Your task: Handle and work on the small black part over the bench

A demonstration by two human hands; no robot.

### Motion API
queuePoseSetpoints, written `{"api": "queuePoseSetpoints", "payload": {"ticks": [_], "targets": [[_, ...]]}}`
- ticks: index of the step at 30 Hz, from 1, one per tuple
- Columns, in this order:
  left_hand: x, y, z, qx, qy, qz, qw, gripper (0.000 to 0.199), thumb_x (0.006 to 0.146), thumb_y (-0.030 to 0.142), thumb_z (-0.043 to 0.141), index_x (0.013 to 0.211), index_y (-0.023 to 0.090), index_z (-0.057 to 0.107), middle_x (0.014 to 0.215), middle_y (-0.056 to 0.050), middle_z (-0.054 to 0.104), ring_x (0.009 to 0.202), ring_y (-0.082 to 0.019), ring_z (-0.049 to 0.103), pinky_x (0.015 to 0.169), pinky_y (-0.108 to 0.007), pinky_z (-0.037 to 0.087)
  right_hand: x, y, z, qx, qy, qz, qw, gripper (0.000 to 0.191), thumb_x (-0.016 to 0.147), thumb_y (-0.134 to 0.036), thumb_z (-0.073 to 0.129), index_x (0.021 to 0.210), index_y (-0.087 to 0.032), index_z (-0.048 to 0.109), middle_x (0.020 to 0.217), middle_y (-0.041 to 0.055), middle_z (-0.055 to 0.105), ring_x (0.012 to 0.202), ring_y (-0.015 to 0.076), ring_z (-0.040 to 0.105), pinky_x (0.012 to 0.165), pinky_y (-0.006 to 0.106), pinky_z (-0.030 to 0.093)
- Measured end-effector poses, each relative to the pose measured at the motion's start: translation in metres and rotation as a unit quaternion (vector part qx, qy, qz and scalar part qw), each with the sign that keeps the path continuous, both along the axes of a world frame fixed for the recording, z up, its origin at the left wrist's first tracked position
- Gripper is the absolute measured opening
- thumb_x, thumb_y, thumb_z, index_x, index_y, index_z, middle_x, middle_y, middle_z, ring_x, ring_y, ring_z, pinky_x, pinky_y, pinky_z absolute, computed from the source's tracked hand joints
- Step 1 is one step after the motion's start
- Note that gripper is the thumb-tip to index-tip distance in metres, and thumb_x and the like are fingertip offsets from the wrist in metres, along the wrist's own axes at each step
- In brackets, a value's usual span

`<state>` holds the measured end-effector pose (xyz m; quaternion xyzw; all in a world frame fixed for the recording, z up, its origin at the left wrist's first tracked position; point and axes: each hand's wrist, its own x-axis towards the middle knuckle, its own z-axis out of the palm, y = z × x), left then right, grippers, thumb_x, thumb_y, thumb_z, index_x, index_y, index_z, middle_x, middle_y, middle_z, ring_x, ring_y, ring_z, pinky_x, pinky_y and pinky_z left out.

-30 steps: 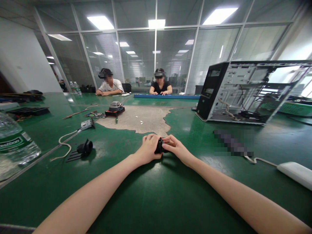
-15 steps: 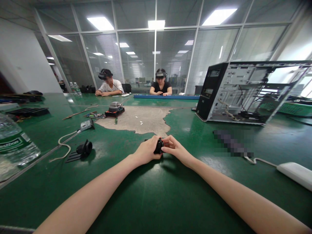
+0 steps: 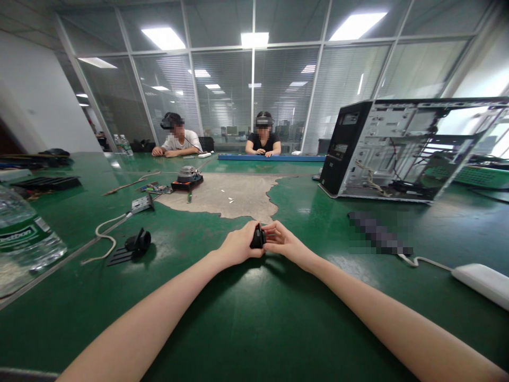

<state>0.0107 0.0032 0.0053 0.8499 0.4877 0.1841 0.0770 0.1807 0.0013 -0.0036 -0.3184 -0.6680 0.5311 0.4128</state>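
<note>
Just above the green table [image 3: 254, 313], near the middle, is a small black part [image 3: 257, 238] with a rounded end; its exact kind I cannot make out. My left hand [image 3: 239, 245] is closed round it from the left, hiding much of it. From the right, the fingers of my right hand [image 3: 287, 244] are bent in a pinch at the part's right end. Left of the hands lies another black plastic piece [image 3: 137, 243], with a round end and flat prongs.
An open computer case [image 3: 348, 154] stands at the right, with a white power strip [image 3: 483, 284] before it. A water bottle [image 3: 27, 233] is at the left. Farther off are a metal bracket with a cable [image 3: 142, 203], a heatsink-like unit [image 3: 187, 178] and two people seated across the table.
The black part has turned slightly between my hands. My right fingers have shifted a little at its end; both arms stay nearly in place.
</note>
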Motion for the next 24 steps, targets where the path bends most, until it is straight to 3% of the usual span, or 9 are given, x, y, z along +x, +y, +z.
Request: {"api": "queuePoseSetpoints", "payload": {"ticks": [7,14,20,24], "targets": [[0.0004,-0.0006,-0.0004,0.010,-0.007,0.000,1.000,0.056,0.065,0.042,0.059,0.111,0.022,0.033,0.100,-0.006,0.055,0.085,-0.026,0.059,0.066,-0.032,0.044,-0.0018,0.0026,-0.0037,0.006,-0.012,-0.044,0.999,0.026,0.071,-0.034,0.058,0.091,-0.022,0.050,0.088,0.0011,0.058,0.083,0.0142,0.055,0.079,0.033,0.042],[-0.0005,0.0002,-0.0025,0.021,-0.006,-0.005,1.000,0.054,0.065,0.041,0.059,0.109,0.023,0.034,0.098,-0.004,0.056,0.083,-0.026,0.059,0.065,-0.032,0.044,-0.0006,0.0007,-0.0012,-0.010,-0.023,-0.024,0.999,0.034,0.066,-0.030,0.063,0.095,-0.021,0.049,0.091,0.0023,0.057,0.085,0.0150,0.055,0.079,0.033,0.042],[-0.0003,-0.0020,-0.0035,0.022,-0.013,-0.009,1.000,0.055,0.065,0.040,0.058,0.110,0.024,0.032,0.096,-0.003,0.058,0.083,-0.026,0.059,0.065,-0.032,0.044,-0.0027,-0.0017,0.0005,-0.011,-0.007,-0.044,0.999,0.024,0.070,-0.032,0.059,0.088,-0.021,0.050,0.084,0.0010,0.058,0.082,0.0143,0.055,0.079,0.033,0.041],[0.0003,-0.0039,-0.0026,0.013,-0.013,-0.001,1.000,0.055,0.065,0.041,0.058,0.110,0.025,0.032,0.098,-0.003,0.057,0.085,-0.026,0.059,0.067,-0.032,0.044,-0.0018,0.0039,-0.0048,-0.006,-0.008,-0.044,0.999,0.026,0.069,-0.028,0.061,0.092,-0.020,0.050,0.090,0.0023,0.057,0.087,0.0151,0.054,0.082,0.033,0.041]]}}
